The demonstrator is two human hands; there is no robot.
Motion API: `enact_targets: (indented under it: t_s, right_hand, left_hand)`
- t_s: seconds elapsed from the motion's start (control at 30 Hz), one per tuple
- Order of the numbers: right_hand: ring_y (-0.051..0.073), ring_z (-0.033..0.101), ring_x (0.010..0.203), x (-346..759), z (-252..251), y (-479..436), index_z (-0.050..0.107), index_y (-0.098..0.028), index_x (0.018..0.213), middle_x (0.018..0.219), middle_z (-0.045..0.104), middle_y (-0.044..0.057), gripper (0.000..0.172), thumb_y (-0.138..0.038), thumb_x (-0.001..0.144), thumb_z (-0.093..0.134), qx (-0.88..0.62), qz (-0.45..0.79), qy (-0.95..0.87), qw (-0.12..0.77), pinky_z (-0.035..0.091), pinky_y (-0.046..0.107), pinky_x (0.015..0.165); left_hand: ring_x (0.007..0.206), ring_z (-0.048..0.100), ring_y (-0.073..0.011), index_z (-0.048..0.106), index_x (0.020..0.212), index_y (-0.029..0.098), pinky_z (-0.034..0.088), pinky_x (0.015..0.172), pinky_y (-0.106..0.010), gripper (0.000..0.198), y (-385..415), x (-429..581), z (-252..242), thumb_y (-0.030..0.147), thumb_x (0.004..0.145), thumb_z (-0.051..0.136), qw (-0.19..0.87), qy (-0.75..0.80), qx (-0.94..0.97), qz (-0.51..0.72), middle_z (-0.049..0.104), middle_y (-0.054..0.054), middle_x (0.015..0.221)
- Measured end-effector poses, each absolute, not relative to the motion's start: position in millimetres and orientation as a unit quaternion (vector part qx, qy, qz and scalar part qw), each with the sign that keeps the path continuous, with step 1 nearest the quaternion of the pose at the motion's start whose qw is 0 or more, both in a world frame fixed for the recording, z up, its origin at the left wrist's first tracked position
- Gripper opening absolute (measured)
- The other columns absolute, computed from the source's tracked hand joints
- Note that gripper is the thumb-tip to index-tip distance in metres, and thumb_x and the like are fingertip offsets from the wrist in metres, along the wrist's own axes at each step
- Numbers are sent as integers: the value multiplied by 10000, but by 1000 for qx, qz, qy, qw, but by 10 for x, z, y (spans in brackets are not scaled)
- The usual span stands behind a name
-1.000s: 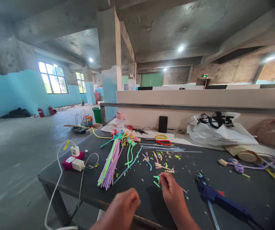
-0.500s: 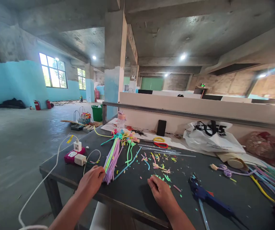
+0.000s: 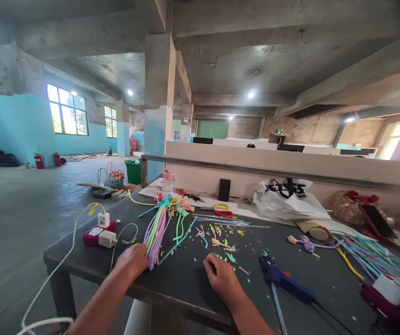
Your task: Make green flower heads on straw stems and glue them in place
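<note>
My left hand (image 3: 132,260) is against the lower left edge of a bundle of lilac and light green pipe cleaners (image 3: 156,237) lying on the dark table. Its fingertips are hidden, so I cannot tell if it grips any. Coloured fuzzy flower heads (image 3: 172,201) lie at the bundle's far end. My right hand (image 3: 221,277) rests on the table with its fingers curled loosely in, and nothing shows in them. Short cut pieces of pipe cleaner (image 3: 230,257) are scattered just beyond it. To its right lies a blue hot glue gun (image 3: 287,281) with a clear glue stick beneath.
Scissors (image 3: 223,213) and clear glue sticks (image 3: 228,222) lie farther back. A phone (image 3: 224,190) leans on the partition, near a bottle (image 3: 168,182) and a white bag (image 3: 290,200). Plugs sit in a power strip (image 3: 93,236) at left. More pipe cleaners (image 3: 370,256) lie at right.
The view has turned a little to the right. My left hand has moved slightly closer in against the pipe cleaner bundle. My right hand stays curled on the table.
</note>
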State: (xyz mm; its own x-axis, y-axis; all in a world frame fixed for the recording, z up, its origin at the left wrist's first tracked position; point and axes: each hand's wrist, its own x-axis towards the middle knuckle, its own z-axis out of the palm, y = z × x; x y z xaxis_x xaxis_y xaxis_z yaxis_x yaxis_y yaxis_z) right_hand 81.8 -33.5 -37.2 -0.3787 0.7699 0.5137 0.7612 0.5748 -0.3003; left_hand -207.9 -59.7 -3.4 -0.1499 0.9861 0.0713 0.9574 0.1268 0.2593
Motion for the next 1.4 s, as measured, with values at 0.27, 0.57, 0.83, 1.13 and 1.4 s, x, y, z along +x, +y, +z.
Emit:
enact_targets:
  t_s: [0.27, 0.57, 0.83, 1.13, 1.4]
  right_hand:
    - [134, 514, 566, 805, -369, -329, 465, -204, 676, 623, 536, -11, 234, -239, 890, 378, -454, 9, -836, 308, 342, 226, 544]
    - [184, 595, 670, 656, -265, -429, 561, -175, 806, 738, 623, 60, 189, -192, 876, 387, -429, 14, -856, 287, 447, 290, 623]
    - [215, 439, 1230, -448, -201, -498, 441, -249, 1312, 1356, 495, 47, 505, -197, 819, 533, -267, 71, -939, 203, 335, 380, 1032]
    - [291, 338, 1285, -499, -255, -415, 381, -325, 1355, 1426, 407, -6, 493, -336, 872, 480, -293, 96, -938, 160, 257, 540, 1027]
    - [269, 366, 1263, -517, -227, -443, 398, -311, 1349, 1426, 408, -7, 491, -339, 866, 484, -296, 83, -940, 148, 266, 499, 1019]
  left_hand:
    - [827, 610, -161, 616, 852, 128, 488, 750, -344, 212, -498, -2171, -75, 313, 874, 516, 85, 766, 625, 125, 645, -40, 878]
    - [537, 588, -121, 585, 704, 164, 354, 455, -191, 148, -581, -2214, -132, 87, 741, 465, 124, 768, 595, 200, 576, 23, 564]
    - [726, 588, -132, 581, 727, 167, 336, 615, -208, 174, -654, -2234, -171, 110, 792, 431, 100, 759, 601, 231, 650, -26, 736]
    - [693, 594, -155, 577, 784, 183, 284, 564, -243, 197, -786, -2242, -200, 189, 845, 389, 89, 768, 599, 209, 664, -52, 744]
    - [634, 560, -153, 608, 641, 179, 251, 542, -260, 231, -988, -2233, -177, 171, 773, 419, 81, 755, 624, 185, 653, -43, 672]
